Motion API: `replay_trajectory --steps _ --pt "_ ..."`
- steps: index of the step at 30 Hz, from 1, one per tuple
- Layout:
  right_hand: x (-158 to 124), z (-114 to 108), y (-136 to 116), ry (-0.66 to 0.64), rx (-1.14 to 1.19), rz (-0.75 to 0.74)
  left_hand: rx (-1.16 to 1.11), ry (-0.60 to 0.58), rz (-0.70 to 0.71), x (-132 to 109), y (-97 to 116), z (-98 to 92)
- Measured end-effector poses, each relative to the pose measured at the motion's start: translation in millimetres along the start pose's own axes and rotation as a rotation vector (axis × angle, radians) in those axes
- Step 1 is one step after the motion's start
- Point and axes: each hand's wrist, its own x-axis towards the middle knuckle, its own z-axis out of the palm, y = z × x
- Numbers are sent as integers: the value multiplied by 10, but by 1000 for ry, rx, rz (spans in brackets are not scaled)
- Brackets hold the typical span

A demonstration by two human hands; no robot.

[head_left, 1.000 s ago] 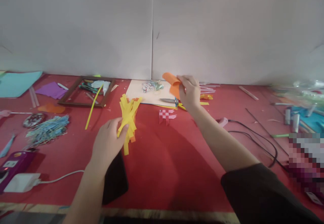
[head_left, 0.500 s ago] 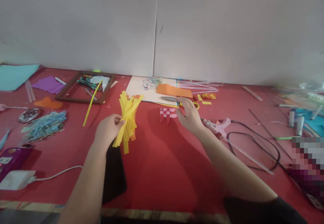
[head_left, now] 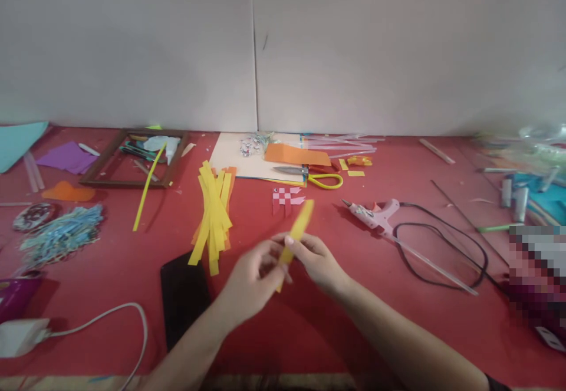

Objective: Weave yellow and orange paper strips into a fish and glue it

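Observation:
Between my two hands, a single yellow paper strip (head_left: 301,220) slants up over the red table. My left hand (head_left: 260,270) pinches its lower end, and the thumb and fingers of my right hand (head_left: 316,258) close on its middle. To the left lies a loose pile of yellow paper strips (head_left: 214,211), with a few orange ones under it. Just beyond my hands sits a woven pink-and-white paper fish (head_left: 287,197). Behind the fish are scissors with yellow handles (head_left: 326,180), lying partly on a cream sheet (head_left: 230,158).
A pink glue gun (head_left: 375,214) with a black cord lies on the right. A black phone (head_left: 183,291) rests left of my hands. Farther left are a brown frame (head_left: 91,173), a bundle of blue strips (head_left: 66,232) and a white charger (head_left: 22,338). Orange paper (head_left: 296,155) lies at the back.
My left hand has left the pile and moved right with one yellow strip. My right hand has drawn back from the scissors and now grips that strip too. The view has shifted slightly.

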Motion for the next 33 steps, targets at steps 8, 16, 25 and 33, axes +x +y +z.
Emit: replay_trajectory --steps 8,16,25,33 --pt "-24 -227 -233 -215 -309 189 473 147 113 -49 -50 -27" --pt "-28 -217 -387 -692 -624 297 561 54 347 153 -61 -241" --pt "20 -495 -296 -134 -1039 69 714 -76 343 279 -58 -291" --pt "46 -592 -61 332 -1240 -206 1027 179 446 331 -255 -324"
